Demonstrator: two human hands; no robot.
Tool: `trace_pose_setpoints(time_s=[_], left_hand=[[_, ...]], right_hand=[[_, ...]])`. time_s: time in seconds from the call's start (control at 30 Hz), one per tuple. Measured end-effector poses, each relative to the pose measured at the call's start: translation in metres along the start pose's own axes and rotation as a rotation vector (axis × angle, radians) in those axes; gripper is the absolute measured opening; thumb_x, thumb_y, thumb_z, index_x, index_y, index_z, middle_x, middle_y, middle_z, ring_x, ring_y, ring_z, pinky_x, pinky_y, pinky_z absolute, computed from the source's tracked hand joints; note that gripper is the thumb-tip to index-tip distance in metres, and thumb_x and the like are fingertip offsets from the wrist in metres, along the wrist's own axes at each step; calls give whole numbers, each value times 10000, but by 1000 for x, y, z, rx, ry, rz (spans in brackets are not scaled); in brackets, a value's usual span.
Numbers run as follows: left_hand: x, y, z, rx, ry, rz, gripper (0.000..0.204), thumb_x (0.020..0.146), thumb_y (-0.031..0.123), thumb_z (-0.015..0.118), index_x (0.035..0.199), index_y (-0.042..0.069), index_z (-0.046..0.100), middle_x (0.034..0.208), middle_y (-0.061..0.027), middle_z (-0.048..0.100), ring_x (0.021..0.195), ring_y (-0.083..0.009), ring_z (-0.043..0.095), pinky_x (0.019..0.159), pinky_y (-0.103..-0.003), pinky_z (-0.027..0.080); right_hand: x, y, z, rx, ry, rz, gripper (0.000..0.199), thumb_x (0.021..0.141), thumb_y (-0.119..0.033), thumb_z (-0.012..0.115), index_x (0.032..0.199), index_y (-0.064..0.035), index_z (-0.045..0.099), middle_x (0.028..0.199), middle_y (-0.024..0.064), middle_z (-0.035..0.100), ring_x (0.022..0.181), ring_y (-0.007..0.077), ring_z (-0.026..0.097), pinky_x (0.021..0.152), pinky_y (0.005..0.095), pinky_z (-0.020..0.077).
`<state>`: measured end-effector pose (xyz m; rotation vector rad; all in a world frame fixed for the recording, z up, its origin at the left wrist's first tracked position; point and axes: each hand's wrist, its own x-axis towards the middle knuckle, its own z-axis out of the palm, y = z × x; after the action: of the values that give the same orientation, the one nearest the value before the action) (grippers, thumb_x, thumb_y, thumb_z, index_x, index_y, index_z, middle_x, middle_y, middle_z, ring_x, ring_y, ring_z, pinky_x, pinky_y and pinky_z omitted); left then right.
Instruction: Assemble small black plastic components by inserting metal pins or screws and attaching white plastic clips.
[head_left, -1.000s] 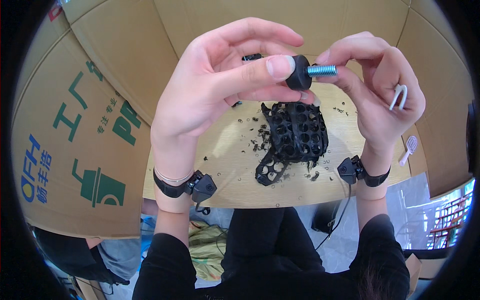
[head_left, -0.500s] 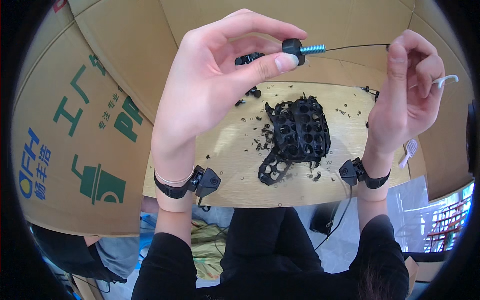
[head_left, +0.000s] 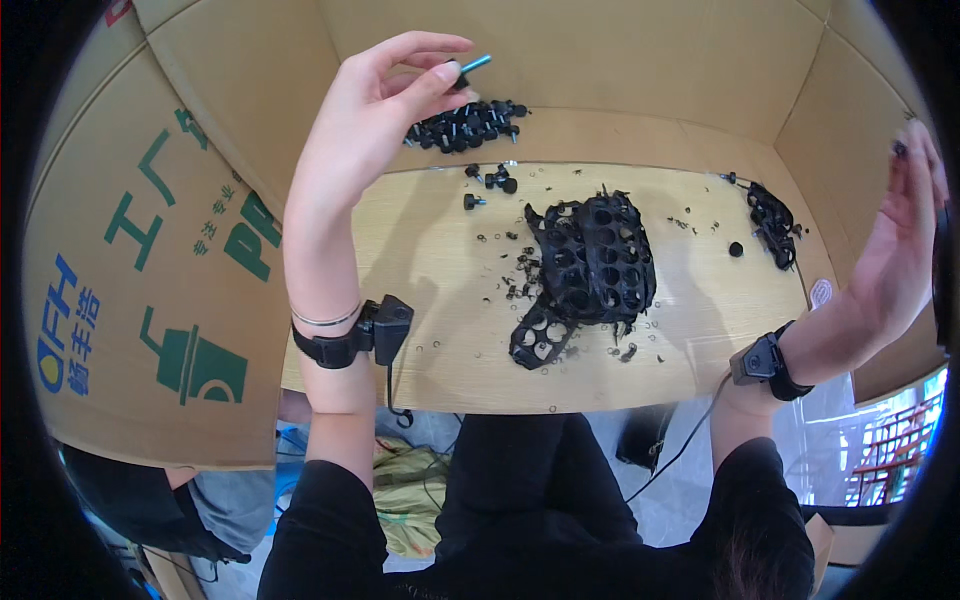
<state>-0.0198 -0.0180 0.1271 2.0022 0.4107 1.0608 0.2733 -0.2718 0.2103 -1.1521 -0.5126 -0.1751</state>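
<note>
Cardboard-walled wooden table (head_left: 420, 290), littered with black plastic scraps (head_left: 520, 285).

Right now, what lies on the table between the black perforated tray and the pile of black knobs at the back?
In the head view, between the tray and the pile lie a few loose black knobs and small dark scraps.
</note>
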Motion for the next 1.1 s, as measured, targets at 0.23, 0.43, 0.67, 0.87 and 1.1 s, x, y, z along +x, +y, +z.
trace_pose_setpoints(time_s=[0.23, 0.43, 0.67, 0.87, 1.1], left_hand=[[-1, 2, 26, -72, -53, 36, 232, 907, 105, 658, 1089, -31, 611, 962, -76, 668, 920, -132, 655, 838, -250, 518], [6, -24, 39, 236, -237, -46, 250, 878, 100, 677, 1092, 1, 594, 900, -57, 653, 879, -133, 650, 809, -256, 510], [38, -165, 36, 430, -355, -527, 314, 838, 160, 730, 1058, -44, 638, 850, -90, 660, 788, -134, 675, 711, -254, 550], [37, -247, 32, 68, 290, -239, 402, 763, 128, 770, 1092, -70, 652, 982, -138, 695, 970, -197, 673, 808, -326, 552], [27, -223, 32, 533, -353, -451, 463, 729, 111, 787, 1166, 25, 658, 1144, -132, 670, 1038, -234, 630, 884, -339, 514]], right_hand=[[-79, 76, 49, -358, -914, -297, 127, 834, -61, 676, 894, 44, 637, 757, 125, 679, 685, 170, 660, 652, 292, 507], [-75, 111, 73, -797, -1053, -513, 187, 821, -57, 670, 826, 66, 530, 611, 142, 572, 545, 179, 578, 522, 324, 451], [-88, 103, 74, -926, -1184, -365, 292, 843, -186, 675, 754, 79, 592, 666, 234, 599, 636, 381, 612, 620, 414, 493], [-93, 108, 76, -863, -1223, -455, 294, 881, -194, 636, 788, 82, 600, 696, 245, 618, 677, 393, 630, 648, 427, 503], [-94, 113, 73, -902, -1252, -461, 331, 916, -263, 613, 926, 66, 571, 754, 219, 611, 685, 373, 591, 644, 410, 467]])
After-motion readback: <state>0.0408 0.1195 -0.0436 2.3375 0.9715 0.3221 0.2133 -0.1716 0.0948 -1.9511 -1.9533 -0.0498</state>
